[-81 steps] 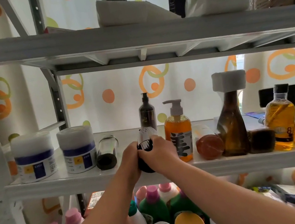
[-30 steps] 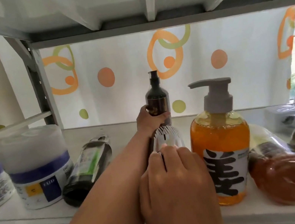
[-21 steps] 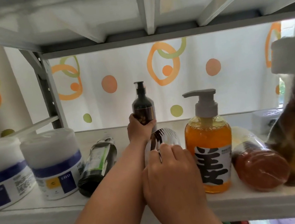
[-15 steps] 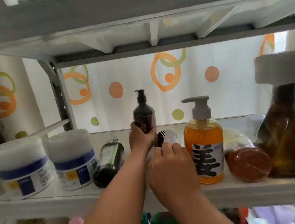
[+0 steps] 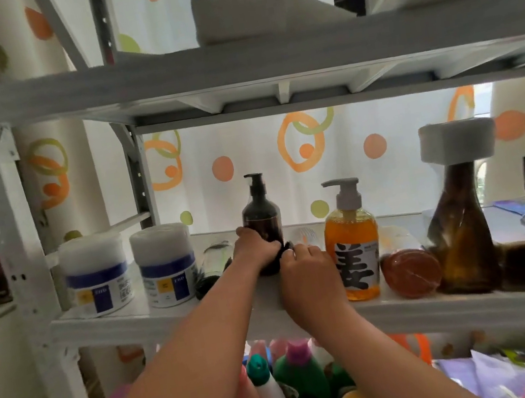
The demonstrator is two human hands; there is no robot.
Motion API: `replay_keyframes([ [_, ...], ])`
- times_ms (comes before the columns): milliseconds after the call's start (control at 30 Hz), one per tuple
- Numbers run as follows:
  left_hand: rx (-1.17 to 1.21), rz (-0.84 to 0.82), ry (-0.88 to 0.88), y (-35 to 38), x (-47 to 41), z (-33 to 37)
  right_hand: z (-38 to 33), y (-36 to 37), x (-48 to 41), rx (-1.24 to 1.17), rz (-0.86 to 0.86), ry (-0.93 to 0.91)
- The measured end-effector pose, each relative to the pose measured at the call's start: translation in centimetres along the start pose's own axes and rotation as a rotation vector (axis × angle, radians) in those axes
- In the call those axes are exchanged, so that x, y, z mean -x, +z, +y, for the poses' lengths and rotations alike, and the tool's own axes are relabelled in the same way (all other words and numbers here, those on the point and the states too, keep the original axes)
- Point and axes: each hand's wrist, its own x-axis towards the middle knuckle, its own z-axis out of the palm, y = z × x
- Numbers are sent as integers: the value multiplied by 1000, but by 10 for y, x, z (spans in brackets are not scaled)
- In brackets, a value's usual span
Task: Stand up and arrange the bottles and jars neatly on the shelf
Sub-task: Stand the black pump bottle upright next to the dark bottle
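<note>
Back from shelf edge [image 5: 157, 324], left hand [image 5: 255, 247] grips dark bottle [image 5: 261, 216].

Matt, white-painted metal on the shelf [image 5: 170, 318]. Glossy clear plastic on the orange pump bottle [image 5: 354, 246]; left of it, glossy dark plastic on the black pump bottle [image 5: 261, 216]; right of it, shiny brown bottle [image 5: 461, 235] under matt white cap [image 5: 456, 142].

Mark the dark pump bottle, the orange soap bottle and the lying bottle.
dark pump bottle [image 5: 261, 214]: head view, dark body below the pump.
orange soap bottle [image 5: 350, 231]: head view, orange body above the label.
lying bottle [image 5: 214, 260]: head view, its clear side.
</note>
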Motion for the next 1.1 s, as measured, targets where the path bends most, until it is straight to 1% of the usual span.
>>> replay_keyframes([
  [67, 121, 55, -23, 2, -3, 3, 0, 3, 0, -11, 3, 14],
  [100, 152, 113, 4, 2, -4, 4, 0, 5, 1, -7, 2, 20],
  [167, 140, 202, 94, -1, -8, 6, 0, 6, 1, 4, -23, 37],
  [200, 104, 212, 133, -3, -9, 7, 1, 7, 1, 9, -35, 41],
  [333, -64, 124, 216, -19, -9, 8, 1, 5, 1, 9, -51, 44],
  [633, -135, -91, 362, -59, 12, -3, 1, 5, 4, 39, -72, 51],
  [900, -100, -143, 387, -75, 35, -6, 4, 4, 9, -17, -59, 33],
  [1000, -60, -168, 382, -76, 39, -8, 8, 5, 8, -38, -83, 31],
  [1100, -60, -126, 376, -71, 43, -10, 11, 7, 6, 47, -97, -7],
])
